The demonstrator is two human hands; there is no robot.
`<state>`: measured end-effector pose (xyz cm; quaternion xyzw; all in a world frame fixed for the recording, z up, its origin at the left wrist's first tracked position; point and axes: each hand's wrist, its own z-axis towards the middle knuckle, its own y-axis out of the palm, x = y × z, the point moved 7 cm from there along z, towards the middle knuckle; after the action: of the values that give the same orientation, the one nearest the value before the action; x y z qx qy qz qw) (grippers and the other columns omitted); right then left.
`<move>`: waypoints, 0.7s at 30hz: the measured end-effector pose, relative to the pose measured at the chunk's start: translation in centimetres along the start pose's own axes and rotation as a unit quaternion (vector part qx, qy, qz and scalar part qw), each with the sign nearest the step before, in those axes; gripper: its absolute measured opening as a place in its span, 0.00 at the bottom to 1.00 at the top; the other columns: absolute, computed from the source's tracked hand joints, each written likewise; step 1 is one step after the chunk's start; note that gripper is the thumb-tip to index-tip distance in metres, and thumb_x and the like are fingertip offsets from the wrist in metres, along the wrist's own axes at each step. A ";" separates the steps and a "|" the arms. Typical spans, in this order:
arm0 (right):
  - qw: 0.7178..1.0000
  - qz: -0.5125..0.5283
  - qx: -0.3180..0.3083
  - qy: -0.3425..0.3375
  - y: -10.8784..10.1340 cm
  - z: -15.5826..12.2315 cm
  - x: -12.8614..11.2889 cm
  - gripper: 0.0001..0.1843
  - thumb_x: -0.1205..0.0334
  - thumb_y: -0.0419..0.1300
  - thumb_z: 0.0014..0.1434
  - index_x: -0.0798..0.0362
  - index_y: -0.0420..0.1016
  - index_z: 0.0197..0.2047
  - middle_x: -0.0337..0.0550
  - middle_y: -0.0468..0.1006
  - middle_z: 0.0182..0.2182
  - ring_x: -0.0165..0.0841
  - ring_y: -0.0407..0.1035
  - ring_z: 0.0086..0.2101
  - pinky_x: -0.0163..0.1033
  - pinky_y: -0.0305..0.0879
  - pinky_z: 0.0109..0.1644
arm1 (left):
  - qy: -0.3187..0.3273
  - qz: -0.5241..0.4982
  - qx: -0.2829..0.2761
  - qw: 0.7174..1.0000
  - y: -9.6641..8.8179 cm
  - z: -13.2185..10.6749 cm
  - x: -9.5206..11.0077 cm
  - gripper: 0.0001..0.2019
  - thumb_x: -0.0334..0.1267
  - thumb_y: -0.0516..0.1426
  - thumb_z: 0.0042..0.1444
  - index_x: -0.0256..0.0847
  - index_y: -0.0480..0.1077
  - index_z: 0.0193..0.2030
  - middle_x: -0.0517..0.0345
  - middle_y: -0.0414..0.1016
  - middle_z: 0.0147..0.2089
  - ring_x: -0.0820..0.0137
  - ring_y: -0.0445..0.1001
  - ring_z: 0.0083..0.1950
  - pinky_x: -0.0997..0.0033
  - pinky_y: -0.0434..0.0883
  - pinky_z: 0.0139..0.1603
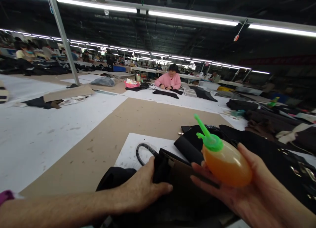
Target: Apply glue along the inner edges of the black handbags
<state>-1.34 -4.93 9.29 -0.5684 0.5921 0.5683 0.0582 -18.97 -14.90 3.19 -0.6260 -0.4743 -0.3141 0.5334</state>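
Observation:
My right hand (237, 198) cradles a squeeze bottle (227, 162) on its palm and fingers. The bottle has a green nozzle cap and is partly filled with orange liquid; it tilts with the nozzle up to the left. My left hand (143, 185) grips the upper edge of a black bag (182, 188), and some of its fingers are hidden by the dark material. A black looped handle (140, 149), with clear film on it, rises behind that hand over a white sheet (130, 142). More black pieces (189, 144) lie behind the bottle.
Brown board (98, 149) and white covering (46, 139) spread over the table. Black pieces with metal fittings (296, 170) lie at the right. Across the table a person in pink (170, 80) bends over dark pieces. A metal post (64, 40) stands at the left.

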 end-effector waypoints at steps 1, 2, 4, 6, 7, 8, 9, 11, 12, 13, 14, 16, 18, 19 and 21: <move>1.000 -0.002 0.006 -0.002 0.2 0.1 0.0 0.31 0.59 0.72 0.45 0.59 0.70 0.52 0.61 0.71 0.51 0.63 0.67 0.45 0.71 0.61 0.50 | -0.021 -0.017 0.014 1.000 -0.2 -0.2 -0.1 0.34 0.47 0.60 0.49 0.43 0.53 0.61 0.51 0.68 0.57 0.62 0.67 0.56 0.64 0.66 0.56; 1.000 -0.002 0.011 -0.004 0.4 0.2 0.0 0.32 0.59 0.73 0.43 0.59 0.71 0.51 0.62 0.71 0.50 0.63 0.67 0.45 0.71 0.61 0.49 | -0.034 -0.030 0.030 0.999 -0.3 -0.2 -0.2 0.34 0.46 0.60 0.49 0.43 0.52 0.61 0.50 0.65 0.59 0.61 0.64 0.59 0.64 0.63 0.59; 1.000 0.001 0.020 -0.007 1.0 0.3 0.0 0.32 0.60 0.74 0.42 0.59 0.71 0.50 0.62 0.71 0.50 0.65 0.66 0.46 0.72 0.61 0.48 | -0.029 -0.045 0.058 0.997 -0.4 0.5 -0.1 0.35 0.45 0.60 0.48 0.40 0.51 0.61 0.47 0.61 0.62 0.60 0.61 0.62 0.63 0.60 0.61; 1.000 0.003 0.024 -0.010 1.4 0.4 0.0 0.30 0.61 0.73 0.42 0.57 0.72 0.49 0.61 0.72 0.49 0.66 0.66 0.46 0.73 0.61 0.47 | -0.007 -0.065 0.077 0.995 0.1 1.7 -0.1 0.34 0.46 0.61 0.47 0.39 0.52 0.58 0.45 0.64 0.59 0.59 0.63 0.59 0.63 0.62 0.59; 1.000 0.002 0.022 -0.008 1.5 0.4 0.0 0.29 0.61 0.73 0.42 0.57 0.72 0.48 0.60 0.73 0.48 0.66 0.65 0.46 0.73 0.61 0.47 | 0.005 -0.074 0.090 0.993 0.4 2.4 -0.3 0.34 0.46 0.62 0.46 0.38 0.53 0.57 0.45 0.66 0.57 0.59 0.65 0.57 0.64 0.64 0.57; 1.000 0.002 0.020 -0.010 1.6 0.3 0.0 0.28 0.62 0.72 0.43 0.57 0.72 0.48 0.60 0.73 0.48 0.66 0.65 0.46 0.73 0.61 0.47 | 0.014 -0.077 0.104 0.991 0.7 3.0 -0.5 0.34 0.46 0.62 0.45 0.38 0.54 0.55 0.46 0.68 0.55 0.59 0.67 0.55 0.64 0.65 0.55; 1.000 0.001 0.019 -0.011 1.6 0.2 0.0 0.27 0.62 0.72 0.45 0.57 0.72 0.48 0.60 0.73 0.48 0.66 0.65 0.46 0.73 0.61 0.47 | 0.018 -0.074 0.118 0.990 1.0 3.5 -0.7 0.34 0.46 0.63 0.43 0.38 0.54 0.54 0.47 0.69 0.53 0.59 0.68 0.53 0.64 0.66 0.53; 1.000 0.001 0.018 -0.014 1.6 -0.1 0.0 0.24 0.61 0.69 0.48 0.58 0.72 0.48 0.61 0.74 0.47 0.66 0.65 0.46 0.73 0.61 0.47 | 0.025 -0.051 0.139 0.989 1.4 4.3 -1.0 0.36 0.51 0.64 0.41 0.40 0.54 0.54 0.48 0.70 0.50 0.58 0.69 0.51 0.62 0.67 0.51; 1.000 0.001 0.017 -0.017 1.6 -0.2 0.0 0.22 0.61 0.68 0.50 0.59 0.71 0.48 0.61 0.74 0.47 0.66 0.66 0.46 0.72 0.62 0.47 | 0.025 -0.035 0.143 0.989 1.5 4.5 -1.1 0.39 0.54 0.64 0.39 0.40 0.53 0.54 0.48 0.71 0.50 0.57 0.69 0.51 0.61 0.67 0.50; 1.000 0.000 0.017 -0.016 1.6 -0.3 0.1 0.20 0.60 0.65 0.53 0.59 0.71 0.48 0.61 0.74 0.46 0.65 0.66 0.46 0.72 0.62 0.46 | 0.019 -0.017 0.144 0.989 1.6 4.7 -1.3 0.42 0.58 0.64 0.37 0.40 0.53 0.55 0.47 0.71 0.50 0.55 0.69 0.51 0.60 0.67 0.49; 1.000 0.000 0.017 -0.015 1.6 -0.4 0.1 0.18 0.60 0.63 0.56 0.59 0.71 0.49 0.62 0.74 0.46 0.64 0.66 0.46 0.72 0.62 0.46 | 0.006 0.000 0.145 0.989 1.6 4.9 -1.4 0.45 0.61 0.64 0.35 0.40 0.52 0.55 0.46 0.71 0.50 0.54 0.69 0.51 0.59 0.68 0.49; 1.000 -0.006 0.013 -0.011 1.8 -0.4 0.2 0.16 0.59 0.57 0.61 0.60 0.71 0.48 0.62 0.74 0.45 0.63 0.67 0.45 0.71 0.62 0.46 | -0.022 0.030 0.146 0.989 1.4 5.0 -1.7 0.50 0.66 0.62 0.32 0.39 0.50 0.57 0.43 0.70 0.50 0.51 0.69 0.51 0.57 0.68 0.47; 1.000 -0.018 0.012 -0.008 2.1 -0.3 0.2 0.15 0.58 0.54 0.64 0.60 0.70 0.47 0.62 0.75 0.44 0.61 0.68 0.45 0.70 0.63 0.47 | -0.042 0.055 0.146 0.987 1.1 5.1 -1.7 0.49 0.65 0.61 0.33 0.38 0.50 0.57 0.42 0.71 0.49 0.50 0.70 0.50 0.58 0.68 0.45; 1.000 -0.024 0.012 -0.008 2.3 -0.1 0.2 0.16 0.57 0.53 0.65 0.60 0.70 0.48 0.63 0.75 0.43 0.61 0.68 0.44 0.69 0.63 0.47 | -0.046 0.067 0.145 0.986 1.0 5.0 -1.7 0.47 0.63 0.61 0.36 0.38 0.50 0.57 0.43 0.71 0.48 0.50 0.70 0.50 0.59 0.69 0.44; 0.999 -0.036 0.012 -0.010 2.5 0.1 0.0 0.17 0.56 0.51 0.66 0.60 0.69 0.49 0.63 0.75 0.43 0.60 0.69 0.44 0.69 0.63 0.47 | -0.046 0.090 0.146 0.984 0.8 4.8 -1.4 0.38 0.54 0.61 0.41 0.37 0.52 0.55 0.43 0.72 0.47 0.52 0.71 0.48 0.61 0.69 0.44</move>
<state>-3.25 -5.62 10.74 -0.5826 0.5777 0.5642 0.0916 -19.21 -10.61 0.54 -0.5955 -0.4806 -0.1629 0.6228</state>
